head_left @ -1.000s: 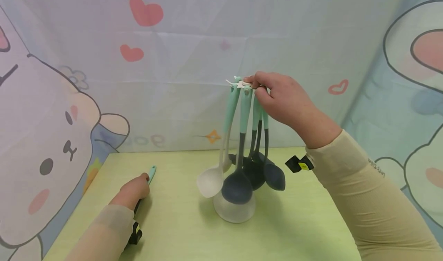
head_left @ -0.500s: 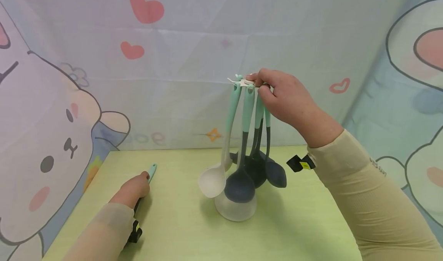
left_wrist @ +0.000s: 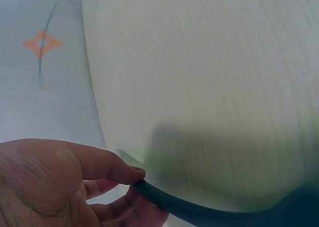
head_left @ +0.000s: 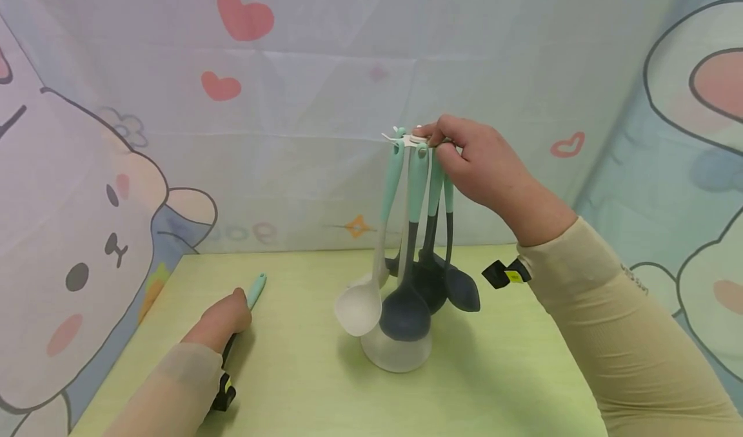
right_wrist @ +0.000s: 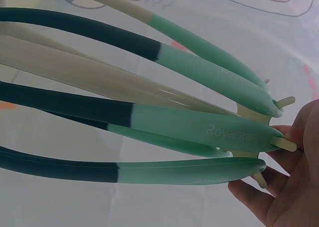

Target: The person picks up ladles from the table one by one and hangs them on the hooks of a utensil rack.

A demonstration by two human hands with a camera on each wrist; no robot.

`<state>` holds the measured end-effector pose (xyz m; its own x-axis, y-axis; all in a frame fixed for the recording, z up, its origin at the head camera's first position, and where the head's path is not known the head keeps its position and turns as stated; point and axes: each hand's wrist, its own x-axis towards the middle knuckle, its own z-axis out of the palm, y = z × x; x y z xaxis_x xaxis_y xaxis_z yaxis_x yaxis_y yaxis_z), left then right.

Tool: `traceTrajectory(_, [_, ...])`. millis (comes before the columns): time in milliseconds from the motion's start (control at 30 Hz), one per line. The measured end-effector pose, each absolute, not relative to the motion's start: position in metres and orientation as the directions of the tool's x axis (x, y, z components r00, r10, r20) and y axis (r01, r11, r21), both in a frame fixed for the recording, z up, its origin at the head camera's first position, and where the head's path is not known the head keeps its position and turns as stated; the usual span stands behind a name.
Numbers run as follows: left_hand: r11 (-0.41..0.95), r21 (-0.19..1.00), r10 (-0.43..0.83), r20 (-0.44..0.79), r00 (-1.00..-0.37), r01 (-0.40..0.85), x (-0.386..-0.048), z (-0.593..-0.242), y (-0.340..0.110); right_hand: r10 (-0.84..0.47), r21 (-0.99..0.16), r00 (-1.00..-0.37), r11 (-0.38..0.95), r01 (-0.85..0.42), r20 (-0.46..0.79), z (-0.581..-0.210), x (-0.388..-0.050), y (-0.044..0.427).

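Note:
At the table's left my left hand (head_left: 220, 321) pinches a kitchen utensil (head_left: 257, 290) with a mint handle end and a dark stem. In the left wrist view thumb and fingers hold its dark stem (left_wrist: 187, 207); the head is cut off by the frame edge. My right hand (head_left: 484, 163) grips the hooked top of a white utensil stand (head_left: 397, 356). Several mint-handled utensils hang from it, among them a white ladle (head_left: 358, 309) and a dark ladle (head_left: 404, 314) in front. In the right wrist view the fingers lie behind the hooks, beside a lettered handle (right_wrist: 199, 128).
The light green table (head_left: 302, 385) ends at a printed cloth backdrop (head_left: 313, 185) behind it. A dark turner-like head (head_left: 462, 290) hangs at the stand's right side. The hanging heads reach out past the stand's base.
The stand's top has turned slightly, swinging the front ladles a little to the right. My right hand has shifted slightly right with it. The left hand keeps its hold, nearly still.

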<state>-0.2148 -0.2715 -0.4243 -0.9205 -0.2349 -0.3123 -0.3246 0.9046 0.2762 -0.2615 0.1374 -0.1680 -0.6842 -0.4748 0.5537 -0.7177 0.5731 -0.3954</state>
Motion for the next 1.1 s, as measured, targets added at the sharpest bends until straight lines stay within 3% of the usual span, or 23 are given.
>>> traceTrajectory(533, [0.857,0.451,-0.254,-0.05,-0.966,-0.249,-0.225,-0.411,-0.255,-0.475,-0.392,-0.68,0.571,-0.721,0.558,-0.168,-0.262,0.138])
traceTrajectory(1100, [0.802,0.592,-0.238,0.2,-0.951,-0.076,-0.233,-0.384,-0.22,-0.477,-0.385,-0.677,0.574,-0.723,0.561,-0.17,-0.262,0.139])
